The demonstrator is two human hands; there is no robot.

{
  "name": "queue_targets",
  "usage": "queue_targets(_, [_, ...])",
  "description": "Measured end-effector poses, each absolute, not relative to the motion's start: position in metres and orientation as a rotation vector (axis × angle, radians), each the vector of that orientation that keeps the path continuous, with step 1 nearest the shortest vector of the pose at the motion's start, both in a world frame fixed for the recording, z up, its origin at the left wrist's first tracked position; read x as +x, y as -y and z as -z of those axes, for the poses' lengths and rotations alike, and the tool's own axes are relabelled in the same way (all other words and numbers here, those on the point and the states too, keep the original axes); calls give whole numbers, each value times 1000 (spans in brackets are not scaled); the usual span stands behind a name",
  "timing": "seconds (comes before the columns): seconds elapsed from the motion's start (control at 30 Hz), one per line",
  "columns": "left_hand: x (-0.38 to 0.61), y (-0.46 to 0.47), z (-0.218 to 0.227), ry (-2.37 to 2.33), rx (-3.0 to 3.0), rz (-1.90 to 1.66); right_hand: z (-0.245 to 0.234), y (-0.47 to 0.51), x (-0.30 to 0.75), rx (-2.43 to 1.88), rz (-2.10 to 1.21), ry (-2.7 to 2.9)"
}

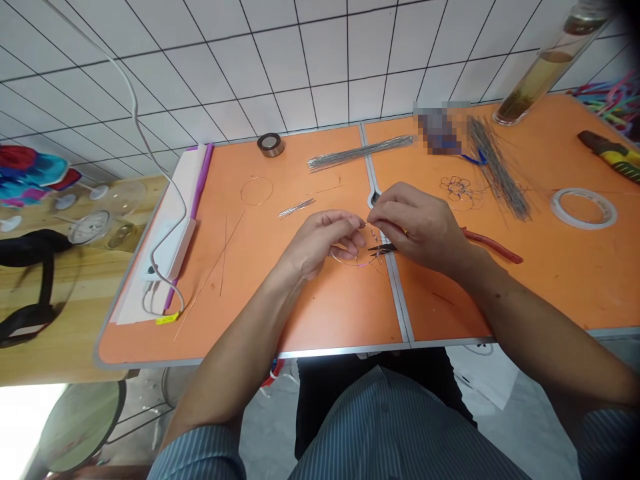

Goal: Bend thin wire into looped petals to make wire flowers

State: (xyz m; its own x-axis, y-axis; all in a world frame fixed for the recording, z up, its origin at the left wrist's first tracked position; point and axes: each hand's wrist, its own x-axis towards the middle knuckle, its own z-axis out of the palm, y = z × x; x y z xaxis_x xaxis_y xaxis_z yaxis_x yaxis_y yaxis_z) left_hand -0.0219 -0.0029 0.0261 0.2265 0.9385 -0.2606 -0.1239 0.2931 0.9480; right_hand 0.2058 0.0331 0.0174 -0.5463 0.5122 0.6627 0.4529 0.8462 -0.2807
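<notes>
Over the middle of the orange table, my left hand (327, 241) pinches a thin wire between thumb and forefinger, its other fingers loosely curled. Close beside it, my right hand (417, 225) is closed at the fingertips on the same fine wire, though its fingers partly hide the spot. A curved wire loop with small pinkish beads (362, 265) hangs or lies just below both hands; which of these I cannot tell. Pliers with red handles (495, 245) lie under my right hand and wrist, their dark jaws pointing left and their middle hidden.
Behind my hands lie a wire bundle (360, 153), short wire pieces (297, 208) and a tape roll (271, 145). Rightward are bent wire flowers (456, 189), darker wires (500, 170), a white tape ring (583, 209) and a tall glass jar (545, 73). A power strip (173, 250) sits left.
</notes>
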Motion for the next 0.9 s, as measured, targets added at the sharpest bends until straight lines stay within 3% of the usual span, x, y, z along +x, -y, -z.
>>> queue_targets(0.53, [-27,-7,-18,-964,809,-845,-23,-34,208,-736,-176,2231])
queue_targets(0.7, [-13,-5,-4,-985,736,-1093,-24,-34,205,-878,-154,2060])
queue_targets(0.9, [2,3,3,-1188,1242,-1340,-26,-35,205,-1072,-288,1956])
